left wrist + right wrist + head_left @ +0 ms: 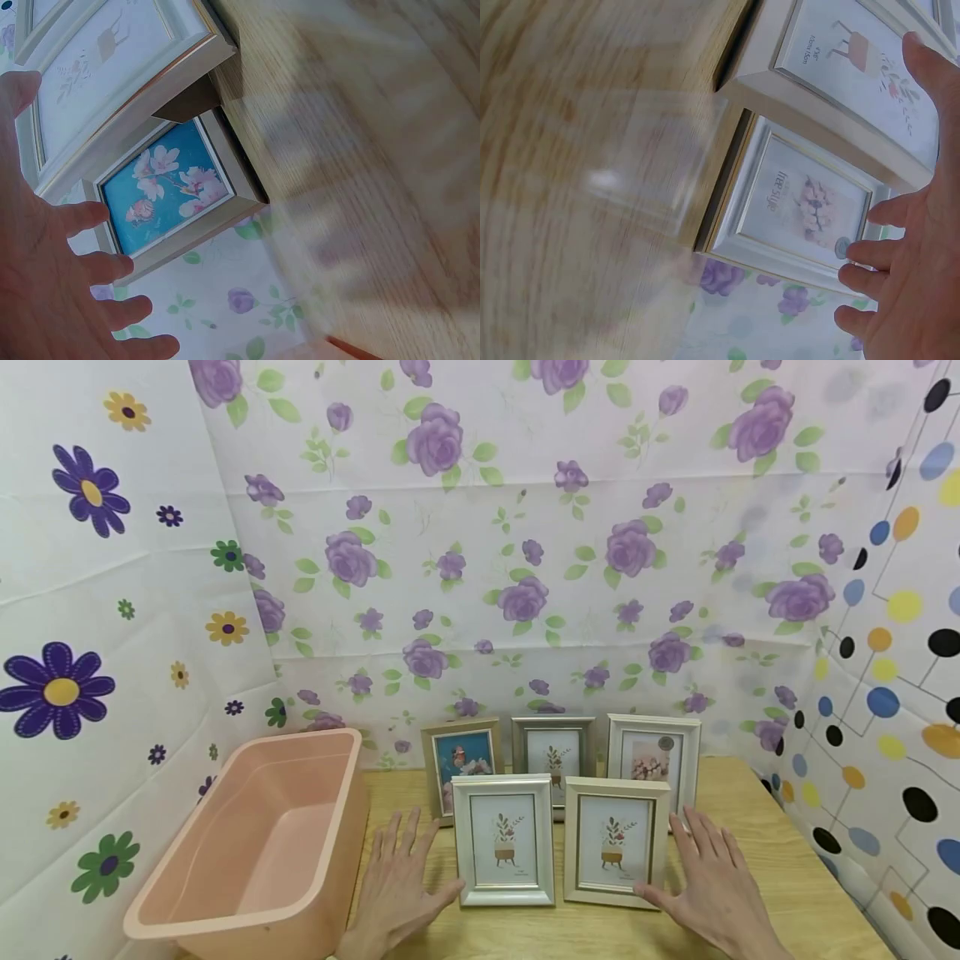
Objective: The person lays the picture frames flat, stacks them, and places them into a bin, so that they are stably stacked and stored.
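My left hand [401, 885], fingers spread, is beside a silver-white picture frame [504, 843] standing at the front left. In the head view its thumb tip is right at that frame's lower left edge. My right hand [712, 881] is spread too, its thumb overlapping the lower right corner of a cream picture frame [617, 843]. Both front frames show a potted plant print. Behind them stand a gold-beige frame [431, 768] with a blue flower picture, a dark grey frame [553, 723] and a white frame [660, 760] with pink blossoms. Each back frame is partly hidden by the front row.
A pink plastic basin [341, 827] stands on the left of the wooden table [780, 843]. Flowered cloth [525, 552] hangs behind, daisy-patterned cloth [150, 652] on the left and dotted cloth [885, 710] on the right.
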`<state>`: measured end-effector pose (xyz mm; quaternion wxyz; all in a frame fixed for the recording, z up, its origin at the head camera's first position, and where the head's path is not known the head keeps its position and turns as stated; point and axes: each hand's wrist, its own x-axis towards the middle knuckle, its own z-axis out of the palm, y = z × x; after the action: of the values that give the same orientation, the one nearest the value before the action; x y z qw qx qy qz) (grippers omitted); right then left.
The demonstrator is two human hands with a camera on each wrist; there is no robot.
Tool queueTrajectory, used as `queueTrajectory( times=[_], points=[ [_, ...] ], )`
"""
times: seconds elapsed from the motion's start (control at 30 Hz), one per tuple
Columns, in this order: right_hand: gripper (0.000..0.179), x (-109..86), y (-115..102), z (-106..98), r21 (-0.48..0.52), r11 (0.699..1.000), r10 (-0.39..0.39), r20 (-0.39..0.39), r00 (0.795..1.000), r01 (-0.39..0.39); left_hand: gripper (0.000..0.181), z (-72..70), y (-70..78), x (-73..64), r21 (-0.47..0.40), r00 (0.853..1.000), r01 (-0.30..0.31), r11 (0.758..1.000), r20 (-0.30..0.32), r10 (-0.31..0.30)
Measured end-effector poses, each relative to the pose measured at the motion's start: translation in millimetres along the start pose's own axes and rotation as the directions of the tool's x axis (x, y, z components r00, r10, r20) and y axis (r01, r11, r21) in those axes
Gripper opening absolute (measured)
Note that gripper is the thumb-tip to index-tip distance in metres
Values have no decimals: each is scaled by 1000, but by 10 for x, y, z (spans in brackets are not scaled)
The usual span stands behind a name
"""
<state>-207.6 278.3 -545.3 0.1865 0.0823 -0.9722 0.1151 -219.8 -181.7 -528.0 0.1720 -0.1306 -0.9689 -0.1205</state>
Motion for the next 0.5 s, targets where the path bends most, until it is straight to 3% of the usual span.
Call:
queueTrajectory(
  times=[0.2,0.5],
  points=[
    [123,-12,13,24,-18,1000,-25,-55,998,24,91,8,-10,-8,13,1000,-2,1000,-10,2],
    [122,-32,26,19,-2,1000,-11,-38,999,11,91,5,-8,-5,13,1000,-4,1000,-11,4]
  ],
)
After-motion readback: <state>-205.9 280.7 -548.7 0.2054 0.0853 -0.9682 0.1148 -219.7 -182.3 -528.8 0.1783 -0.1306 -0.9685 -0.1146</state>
